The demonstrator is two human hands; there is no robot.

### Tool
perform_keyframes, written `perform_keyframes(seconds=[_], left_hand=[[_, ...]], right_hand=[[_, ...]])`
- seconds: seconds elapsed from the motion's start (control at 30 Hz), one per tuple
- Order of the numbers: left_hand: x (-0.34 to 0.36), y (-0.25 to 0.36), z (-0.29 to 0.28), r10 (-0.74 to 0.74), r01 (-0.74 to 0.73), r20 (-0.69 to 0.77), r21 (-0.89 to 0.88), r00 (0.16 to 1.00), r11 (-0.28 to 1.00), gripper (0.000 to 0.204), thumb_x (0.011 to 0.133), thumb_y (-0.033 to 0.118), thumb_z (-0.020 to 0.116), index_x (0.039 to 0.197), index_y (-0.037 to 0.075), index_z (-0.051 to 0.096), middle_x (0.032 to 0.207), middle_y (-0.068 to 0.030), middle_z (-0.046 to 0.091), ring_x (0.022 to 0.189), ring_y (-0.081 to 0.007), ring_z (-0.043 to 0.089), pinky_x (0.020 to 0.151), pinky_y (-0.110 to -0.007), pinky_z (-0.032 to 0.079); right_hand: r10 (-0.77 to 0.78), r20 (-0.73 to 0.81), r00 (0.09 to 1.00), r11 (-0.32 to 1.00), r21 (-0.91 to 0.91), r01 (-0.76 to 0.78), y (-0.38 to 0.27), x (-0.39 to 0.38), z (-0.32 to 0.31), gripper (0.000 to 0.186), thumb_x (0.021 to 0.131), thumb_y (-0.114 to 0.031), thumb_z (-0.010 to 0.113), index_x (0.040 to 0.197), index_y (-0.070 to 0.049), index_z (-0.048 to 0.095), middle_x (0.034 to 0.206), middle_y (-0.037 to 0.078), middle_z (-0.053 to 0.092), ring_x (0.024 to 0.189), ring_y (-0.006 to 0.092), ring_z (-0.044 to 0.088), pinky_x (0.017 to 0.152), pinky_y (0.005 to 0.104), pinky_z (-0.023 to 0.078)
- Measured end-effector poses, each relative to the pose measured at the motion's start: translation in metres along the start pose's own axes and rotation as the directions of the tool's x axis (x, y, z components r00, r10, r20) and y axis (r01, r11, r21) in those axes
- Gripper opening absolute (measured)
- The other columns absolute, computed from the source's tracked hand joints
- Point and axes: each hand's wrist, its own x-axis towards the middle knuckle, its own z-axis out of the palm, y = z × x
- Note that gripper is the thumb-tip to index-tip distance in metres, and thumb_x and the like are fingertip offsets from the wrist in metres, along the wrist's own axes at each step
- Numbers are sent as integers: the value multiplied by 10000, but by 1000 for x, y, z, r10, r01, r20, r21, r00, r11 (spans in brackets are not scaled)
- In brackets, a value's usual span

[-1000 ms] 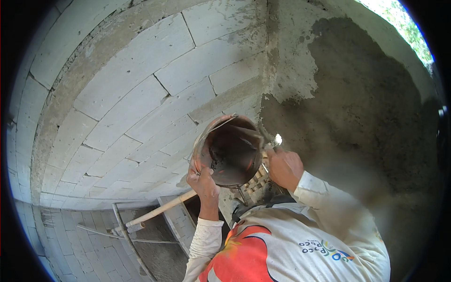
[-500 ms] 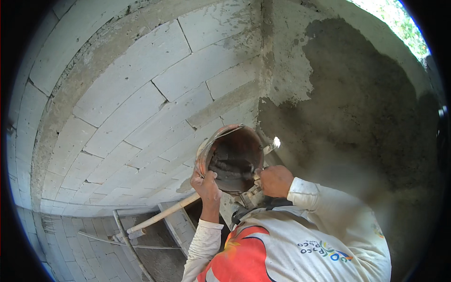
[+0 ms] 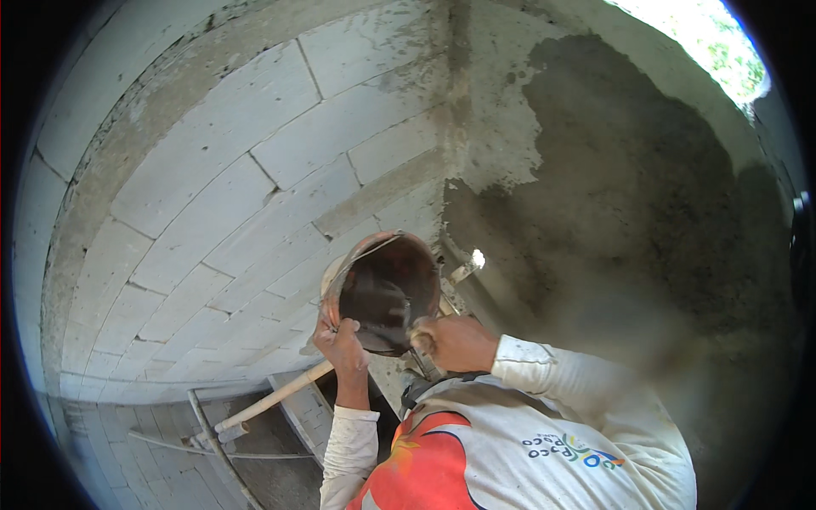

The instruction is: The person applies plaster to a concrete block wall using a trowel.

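An orange-brown bucket (image 3: 334,293), tipped so its mouth faces me, holds dark wet mortar (image 3: 382,306). My left hand (image 3: 342,347) is closed on the bucket's lower left rim, thumb over the edge. At the opposite side of the rim, my right hand (image 3: 459,342) is wrapped round the handle of a trowel (image 3: 408,308). Only a bit of its metal shows at the bucket's mouth; the blade is hard to make out in the mortar.
A pale block wall (image 3: 255,195) rises on the left. Dark wet plaster (image 3: 629,170) covers much of the wall on the right. A pale pole (image 3: 285,393) and a thin bar (image 3: 225,446) lie below. Bright daylight enters at the upper right.
The bucket and both hands have shifted left in the view, with the surroundings also moving left. My right hand has turned and reaches further over the bucket's rim.
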Motion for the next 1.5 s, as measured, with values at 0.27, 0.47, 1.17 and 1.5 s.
perform_keyframes(seconds=[0.27, 0.47, 1.17, 1.5], left_hand=[[1, -5, 7, -75, 76, -31, 35, 997, 997, 556, 654, -72, 540, 1204, -94, 621, 1070, -80, 656, 905, -150, 593, 806, -243, 466], [5, 22, 43, -43, 3, 184, 214, 982, 977, 557, 681, -34, 529, 1221, -97, 649, 1158, -103, 687, 1002, -180, 621, 956, -300, 463], [-15, 17, -6, 49, -52, 26, 148, 998, 988, 686, 657, -60, 516, 1339, -112, 573, 1390, -124, 596, 1298, -223, 524, 1134, -313, 312], [-19, -4, -22, -163, 131, -117, -247, 980, 960, 672, 669, -96, 523, 1340, -101, 571, 1159, -37, 632, 892, -99, 536, 701, -224, 412]], right_hand=[[116, -100, 988, 887, -438, -148, 18, 14, -37, 233, 917, -220, 593, 1010, -8, 617, 895, 188, 680, 815, 367, 685, 714, 478, 538], [-150, -219, 964, 480, -869, -123, 13, 34, -49, 400, 913, -156, 566, 1262, 37, 591, 952, 171, 654, 863, 276, 675, 694, 410, 545], [78, 31, 996, 986, 146, -82, 20, 24, 44, 405, 1025, -370, 535, 1090, 24, 601, 828, 299, 657, 856, 492, 658, 748, 520, 504], [303, 21, 953, 927, -237, -289, 32, 32, 29, 392, 911, -378, 660, 969, 8, 628, 857, 280, 682, 871, 473, 662, 783, 531, 519]])
